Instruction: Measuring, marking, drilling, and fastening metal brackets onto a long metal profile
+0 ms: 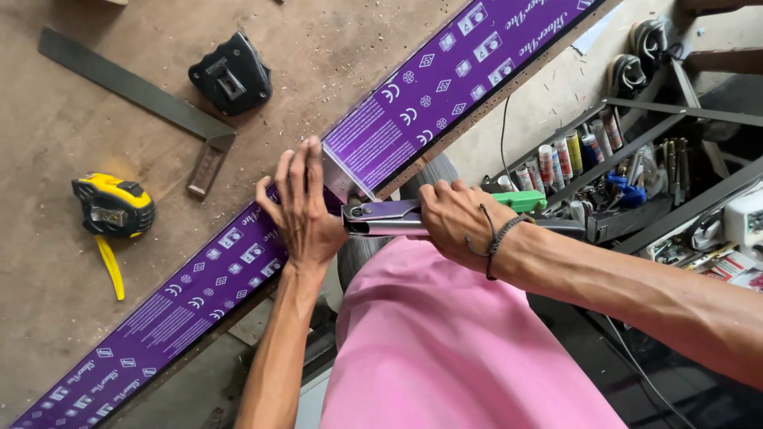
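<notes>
- A pink-clad knee point(445, 349) is being kept nearest the lens, raised just under the table's point(63, 119) edge, directly below the working point.
- The right hand point(457, 218) is being wrapped around a plier-like cutter with a green handle point(520, 200); its grip is closed tight on that tool, whose head is being pressed against the long purple strip point(381, 135).
- The left hand point(300, 206) is being laid flat on the strip, fingers spread, grip wide and clasping nothing, simply pinning the strip to the table just beside the tool's head.
- A risk is being judged here: the left fingers are being held very close to the tool's head, so a slip could nip them; the strip's overhanging end could also be bent or dropped onto the knee.
- The strip is being shown lying diagonally, purple with white printed symbols and small squares repeated in blocks.
- A yellow tape measure point(113, 208), a black holster-like case point(231, 74) and a dark metal square point(131, 83) are being left on the dusty table.
- Coloured tubes point(568, 155) are being seen upright in a rack at right.
</notes>
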